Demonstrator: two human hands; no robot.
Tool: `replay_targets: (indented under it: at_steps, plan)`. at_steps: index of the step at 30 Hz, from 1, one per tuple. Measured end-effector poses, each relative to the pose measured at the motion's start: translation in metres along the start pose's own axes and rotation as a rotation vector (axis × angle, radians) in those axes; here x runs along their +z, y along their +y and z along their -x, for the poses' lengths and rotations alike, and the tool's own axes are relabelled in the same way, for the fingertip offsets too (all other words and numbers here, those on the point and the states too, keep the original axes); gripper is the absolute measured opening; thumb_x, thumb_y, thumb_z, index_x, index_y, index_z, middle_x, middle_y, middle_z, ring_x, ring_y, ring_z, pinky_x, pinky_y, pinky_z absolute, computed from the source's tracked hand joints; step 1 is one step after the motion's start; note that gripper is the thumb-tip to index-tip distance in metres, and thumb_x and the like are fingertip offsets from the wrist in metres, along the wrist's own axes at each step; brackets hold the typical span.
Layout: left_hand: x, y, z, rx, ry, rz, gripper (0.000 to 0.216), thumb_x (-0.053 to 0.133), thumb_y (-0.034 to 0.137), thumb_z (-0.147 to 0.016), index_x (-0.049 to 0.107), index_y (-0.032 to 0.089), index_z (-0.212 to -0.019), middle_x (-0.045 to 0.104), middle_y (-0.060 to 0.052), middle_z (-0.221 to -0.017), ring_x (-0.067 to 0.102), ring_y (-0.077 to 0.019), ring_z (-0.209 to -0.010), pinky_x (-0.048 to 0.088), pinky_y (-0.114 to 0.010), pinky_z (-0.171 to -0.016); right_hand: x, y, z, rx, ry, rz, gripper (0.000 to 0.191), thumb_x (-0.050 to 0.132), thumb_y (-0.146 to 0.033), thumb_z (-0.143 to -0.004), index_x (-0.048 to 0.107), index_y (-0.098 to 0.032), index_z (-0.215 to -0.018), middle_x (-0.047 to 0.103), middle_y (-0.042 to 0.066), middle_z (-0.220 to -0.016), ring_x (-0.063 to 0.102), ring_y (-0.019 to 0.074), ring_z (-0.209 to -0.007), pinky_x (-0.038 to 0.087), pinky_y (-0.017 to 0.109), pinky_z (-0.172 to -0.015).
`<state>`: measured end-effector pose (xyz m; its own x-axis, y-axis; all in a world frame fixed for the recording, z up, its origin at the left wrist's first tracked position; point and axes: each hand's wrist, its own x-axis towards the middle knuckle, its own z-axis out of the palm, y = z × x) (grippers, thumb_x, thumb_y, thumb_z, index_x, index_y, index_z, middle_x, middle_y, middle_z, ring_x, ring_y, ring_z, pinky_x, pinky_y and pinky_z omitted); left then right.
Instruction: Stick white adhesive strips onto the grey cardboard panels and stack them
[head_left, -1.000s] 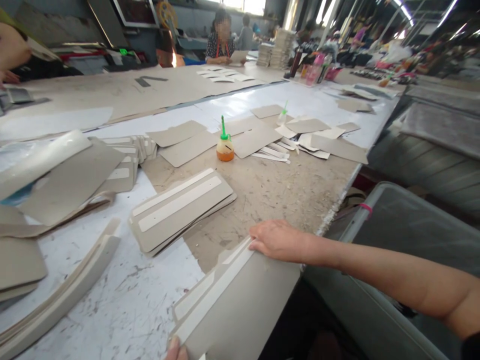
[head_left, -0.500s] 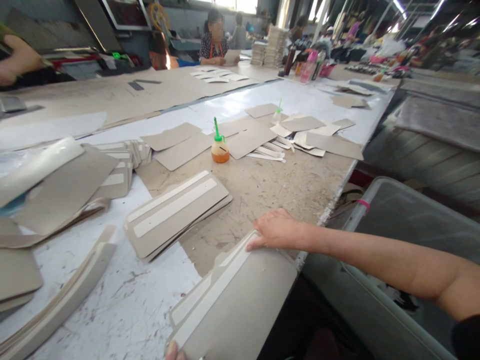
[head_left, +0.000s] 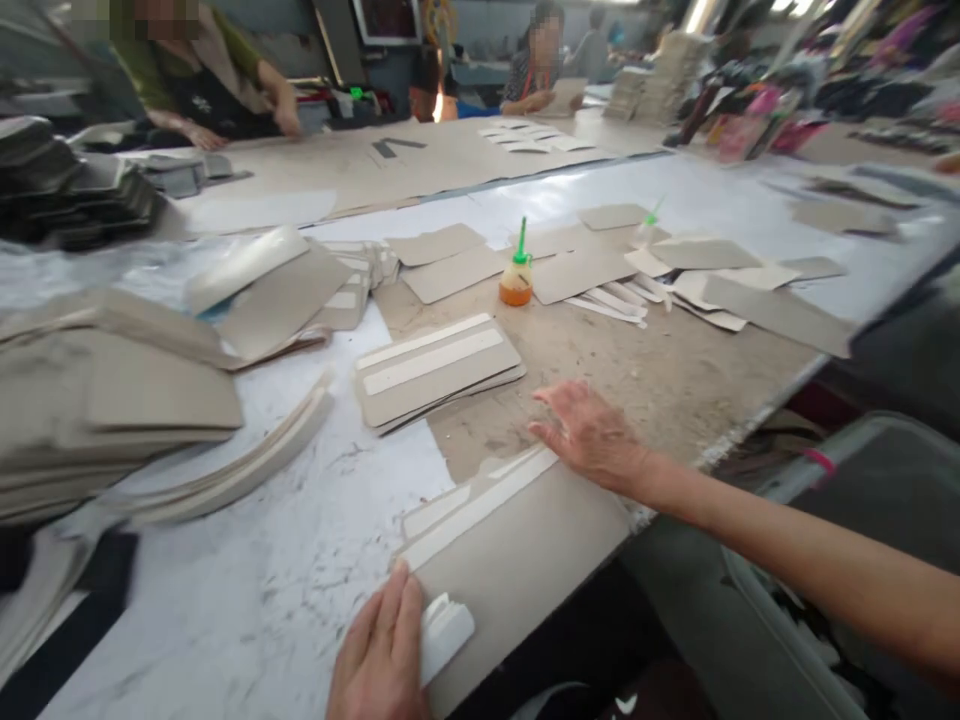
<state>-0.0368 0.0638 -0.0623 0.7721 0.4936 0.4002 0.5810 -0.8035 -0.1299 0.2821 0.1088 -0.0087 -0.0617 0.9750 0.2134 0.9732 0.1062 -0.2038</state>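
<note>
A beige board panel (head_left: 517, 545) with a pale strip along its far edge lies at the table's front edge, on top of similar panels. My left hand (head_left: 382, 645) rests at the panel's near left end, fingertips together on its edge. A small bundle of white strips (head_left: 448, 632) sticks out from my left hand, which appears closed around it; its other end is hidden. At the panel's far right corner, my right hand (head_left: 596, 435) is open, thumb and fingers apart, slightly blurred. Beyond lies a stack of panels (head_left: 442, 370) with two pale strips on top.
A glue bottle (head_left: 516, 275) with a green nozzle stands mid-table among loose boards (head_left: 585, 272). Curved strips (head_left: 247, 480) and stacked boards (head_left: 165, 380) lie left. A grey bin (head_left: 877, 500) stands below the right edge. Two people sit across the table.
My view has turned left. The left hand has come further into view with the white strips beside it. My right hand has loosened from the panel's corner and its fingers have spread.
</note>
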Motion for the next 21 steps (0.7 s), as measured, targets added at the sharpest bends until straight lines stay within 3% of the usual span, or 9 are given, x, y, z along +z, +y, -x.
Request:
replay_targets:
  at_steps: [4, 9, 15, 18, 21]
  plan:
    - [-0.006, 0.015, 0.0, -0.281, -0.092, 0.067, 0.053, 0.033, -0.005, -0.074, 0.043, 0.004, -0.124, 0.053, -0.017, -0.126, 0.048, -0.0271, -0.112, 0.047, -0.038, -0.09, 0.033, -0.035, -0.023, -0.311, 0.003, -0.062, 0.065, 0.044, -0.054, -0.085, 0.038, -0.013, -0.134, 0.046, 0.016, -0.127, 0.035, 0.0289, -0.119, 0.026, 0.043, -0.1]
    - [-0.007, 0.026, -0.006, -0.387, -0.049, 0.101, 0.04, 0.035, -0.001, -0.08, 0.049, 0.005, -0.117, 0.055, -0.015, -0.123, 0.05, -0.0261, -0.106, 0.049, -0.037, -0.089, 0.056, -0.047, -0.028, -0.427, -0.092, 0.005, 0.064, 0.046, -0.051, -0.084, 0.033, -0.021, -0.139, 0.034, 0.013, -0.14, 0.022, 0.0308, -0.13, 0.016, 0.05, -0.104]
    - [-0.007, 0.027, -0.006, -0.39, -0.051, 0.088, 0.043, 0.036, -0.001, -0.078, 0.049, 0.003, -0.118, 0.056, -0.015, -0.122, 0.051, -0.0261, -0.104, 0.051, -0.037, -0.088, 0.062, -0.072, -0.025, -0.472, 0.006, -0.054, 0.063, 0.046, -0.047, -0.085, 0.034, -0.017, -0.139, 0.039, 0.016, -0.136, 0.027, 0.0306, -0.128, 0.024, 0.049, -0.102]
    - [-0.004, 0.031, -0.007, -0.504, -0.034, 0.157, 0.048, 0.037, -0.005, -0.071, 0.05, 0.004, -0.117, 0.056, -0.014, -0.122, 0.051, -0.0265, -0.104, 0.049, -0.039, -0.089, 0.066, -0.099, -0.025, -0.637, -0.036, -0.124, 0.055, 0.049, -0.04, -0.085, 0.04, -0.018, -0.135, 0.047, 0.014, -0.129, 0.036, 0.029, -0.121, 0.03, 0.047, -0.1]
    - [-0.004, 0.031, -0.007, -0.61, 0.009, 0.352, 0.051, 0.038, -0.005, -0.064, 0.055, 0.009, -0.11, 0.059, -0.011, -0.12, 0.051, -0.0254, -0.104, 0.049, -0.039, -0.09, 0.066, -0.123, -0.043, -0.638, -0.023, -0.17, 0.043, 0.049, -0.03, -0.087, 0.046, -0.014, -0.127, 0.055, 0.015, -0.117, 0.046, 0.0263, -0.11, 0.038, 0.043, -0.093]
